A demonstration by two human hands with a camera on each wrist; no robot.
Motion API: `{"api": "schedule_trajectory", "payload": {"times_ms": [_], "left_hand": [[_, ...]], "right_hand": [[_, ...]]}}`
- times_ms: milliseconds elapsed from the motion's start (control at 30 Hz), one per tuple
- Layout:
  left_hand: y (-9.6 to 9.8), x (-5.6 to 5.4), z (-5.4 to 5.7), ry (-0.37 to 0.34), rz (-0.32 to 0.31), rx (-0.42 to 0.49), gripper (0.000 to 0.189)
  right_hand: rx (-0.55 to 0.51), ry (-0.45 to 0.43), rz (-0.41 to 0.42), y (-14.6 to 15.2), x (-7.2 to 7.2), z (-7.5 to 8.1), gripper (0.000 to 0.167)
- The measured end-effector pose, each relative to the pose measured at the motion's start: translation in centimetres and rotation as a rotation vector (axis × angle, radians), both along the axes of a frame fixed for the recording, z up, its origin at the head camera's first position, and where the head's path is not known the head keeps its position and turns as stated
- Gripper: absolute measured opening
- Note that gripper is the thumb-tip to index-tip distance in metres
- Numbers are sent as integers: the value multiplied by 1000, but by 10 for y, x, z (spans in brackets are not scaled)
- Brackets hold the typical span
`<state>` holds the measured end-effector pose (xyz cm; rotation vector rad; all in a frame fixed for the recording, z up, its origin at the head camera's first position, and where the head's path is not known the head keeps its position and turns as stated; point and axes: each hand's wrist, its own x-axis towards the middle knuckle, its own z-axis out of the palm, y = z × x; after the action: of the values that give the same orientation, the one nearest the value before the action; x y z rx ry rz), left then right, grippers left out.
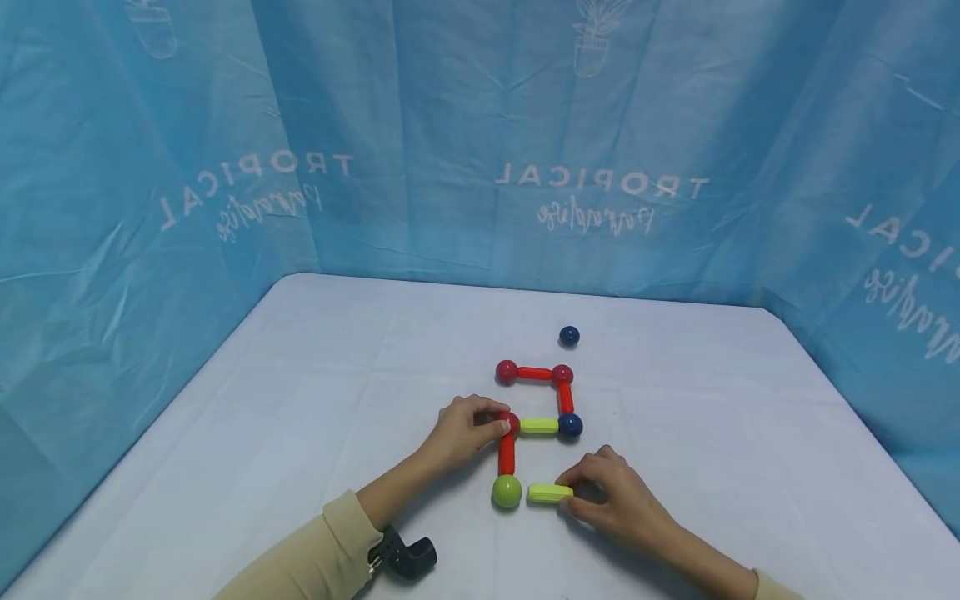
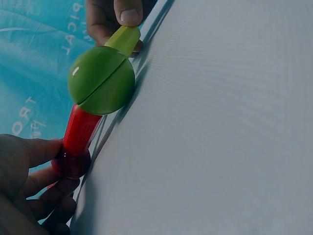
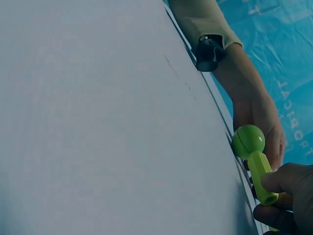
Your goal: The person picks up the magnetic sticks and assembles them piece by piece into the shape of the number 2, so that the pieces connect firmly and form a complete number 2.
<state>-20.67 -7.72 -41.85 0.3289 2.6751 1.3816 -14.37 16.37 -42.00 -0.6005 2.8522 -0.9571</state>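
Note:
My left hand [image 1: 467,432] pinches a red ball [image 1: 510,422] between thumb and fingers. From that ball a red rod [image 1: 507,455] runs toward me to a green ball [image 1: 507,492]. With thumb and fingers my right hand [image 1: 611,496] grips a yellow-green rod [image 1: 550,493] by its right end. Its left end points at the green ball, with a narrow gap in the head view. Another yellow-green rod [image 1: 538,427] joins the held red ball to a dark blue ball [image 1: 570,427]. Beyond it, a red rod [image 1: 566,397] leads up to a second red ball [image 1: 562,375].
A short red rod [image 1: 535,373] links that second ball to a third red ball [image 1: 507,372] at its left. One loose dark blue ball [image 1: 569,337] lies farther back on the white table [image 1: 360,358]. Blue printed curtains [image 1: 465,142] surround the table's back and sides.

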Motion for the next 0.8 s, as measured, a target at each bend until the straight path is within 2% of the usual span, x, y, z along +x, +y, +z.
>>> {"api": "schedule_trajectory", "payload": {"times_ms": [233,400,500,567,800], "left_hand": [[0,-1,-1,18,-9,1,30],[-2,5,2,36,40,-14,36],[-6,16,6,58,71,-32,41],[-9,26,8,71,60,-36,41],[-19,63,3,77,-90,-11,39]], "right_hand": [[-2,0,3,-7,3,2,21],[4,-5,-5,-8,4,2,20],[9,-18,-9,-8,4,2,21],[14,-21,-12,-8,4,2,21],[6,-3,-15,-7,4,2,20]]}}
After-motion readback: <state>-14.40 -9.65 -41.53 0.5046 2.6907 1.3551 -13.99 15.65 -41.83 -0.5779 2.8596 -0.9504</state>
